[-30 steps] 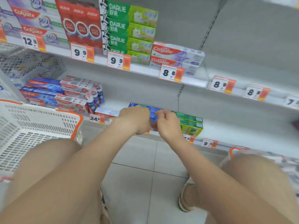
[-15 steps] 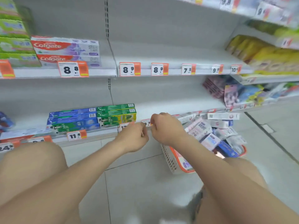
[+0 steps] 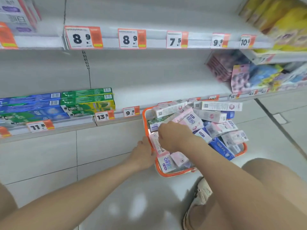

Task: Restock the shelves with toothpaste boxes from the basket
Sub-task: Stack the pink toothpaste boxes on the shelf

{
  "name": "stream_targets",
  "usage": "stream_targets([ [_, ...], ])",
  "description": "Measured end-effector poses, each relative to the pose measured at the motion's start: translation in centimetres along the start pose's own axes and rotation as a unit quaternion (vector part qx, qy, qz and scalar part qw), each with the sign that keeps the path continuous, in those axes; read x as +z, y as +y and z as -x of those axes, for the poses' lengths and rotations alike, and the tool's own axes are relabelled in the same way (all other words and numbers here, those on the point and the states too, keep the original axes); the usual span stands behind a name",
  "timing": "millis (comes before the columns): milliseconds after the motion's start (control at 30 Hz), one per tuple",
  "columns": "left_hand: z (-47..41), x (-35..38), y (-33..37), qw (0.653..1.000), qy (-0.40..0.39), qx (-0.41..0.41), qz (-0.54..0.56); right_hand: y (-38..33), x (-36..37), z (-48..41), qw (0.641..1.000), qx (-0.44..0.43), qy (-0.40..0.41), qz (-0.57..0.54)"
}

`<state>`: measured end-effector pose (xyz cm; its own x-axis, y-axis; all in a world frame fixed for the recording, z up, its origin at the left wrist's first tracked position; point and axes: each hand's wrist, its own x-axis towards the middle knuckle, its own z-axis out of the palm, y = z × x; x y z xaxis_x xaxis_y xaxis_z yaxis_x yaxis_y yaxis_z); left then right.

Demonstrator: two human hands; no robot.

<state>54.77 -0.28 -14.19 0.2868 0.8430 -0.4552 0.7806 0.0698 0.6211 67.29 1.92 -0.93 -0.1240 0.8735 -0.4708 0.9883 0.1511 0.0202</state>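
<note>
A white basket with an orange rim (image 3: 144,113) stands on the floor under the bottom shelf (image 3: 166,90), heaped with several pink, white and blue toothpaste boxes (image 3: 216,116). My right hand (image 3: 174,136) reaches into its left side, fingers curled down onto a pink and white box (image 3: 155,144) lying along the rim. My left hand (image 3: 143,156) is at the basket's left edge with its fingertips against that same box; its grip is hidden. Blue boxes (image 3: 31,105) and green boxes (image 3: 88,100) are stacked on the bottom shelf at the left.
Orange price tags (image 3: 131,111) line the shelf edges. Pink and blue packs (image 3: 240,77) fill the shelf at the right, and yellow packs (image 3: 282,22) sit above them. My knees and a shoe (image 3: 199,196) are over the tiled floor (image 3: 83,163).
The view has swung right and down from the shelf to the basket. Both hands have left the shelf edge and dropped onto the boxes at the basket's left side.
</note>
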Motion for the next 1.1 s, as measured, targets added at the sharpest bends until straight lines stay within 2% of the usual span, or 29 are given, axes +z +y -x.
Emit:
stream_targets([
  [200, -2.0, 3.0, 2.1, 0.994, 0.056, -0.052, 0.08, 2.0, 1.6, -0.8, 0.991, -0.091, -0.083, 0.054],
  [300, -3.2, 3.7, 2.3, 0.986, 0.053, -0.115, 0.106, 3.3, 1.3, -1.4, 0.985, -0.139, -0.088, 0.048],
  [467, -3.0, 3.2, 3.1, 0.981, 0.037, -0.167, 0.097, 5.9, 1.0, -1.6, 0.981, -0.182, -0.012, 0.064],
  [633, -2.3, 3.3, 2.8, 0.972, 0.082, -0.199, 0.093, 8.2, 1.2, -0.2, 0.976, -0.203, 0.06, 0.057],
  [767, -0.4, 2.5, 1.1, 0.966, 0.097, -0.22, 0.099, 9.5, 0.4, 0.6, 0.969, -0.209, 0.129, 0.006],
  [967, 2.3, -1.1, -3.7, 0.954, 0.126, -0.266, 0.052, 10.2, -1.4, 1.3, 0.949, -0.137, 0.282, -0.013],
  [1033, 3.1, -2.4, -5.1, 0.944, 0.141, -0.293, 0.053, 11.3, -0.9, 1.4, 0.93, -0.055, 0.36, -0.058],
  [1100, 3.6, -3.1, -6.3, 0.937, 0.152, -0.313, 0.036, 12.6, 0.7, 1.1, 0.889, 0.074, 0.439, -0.109],
])
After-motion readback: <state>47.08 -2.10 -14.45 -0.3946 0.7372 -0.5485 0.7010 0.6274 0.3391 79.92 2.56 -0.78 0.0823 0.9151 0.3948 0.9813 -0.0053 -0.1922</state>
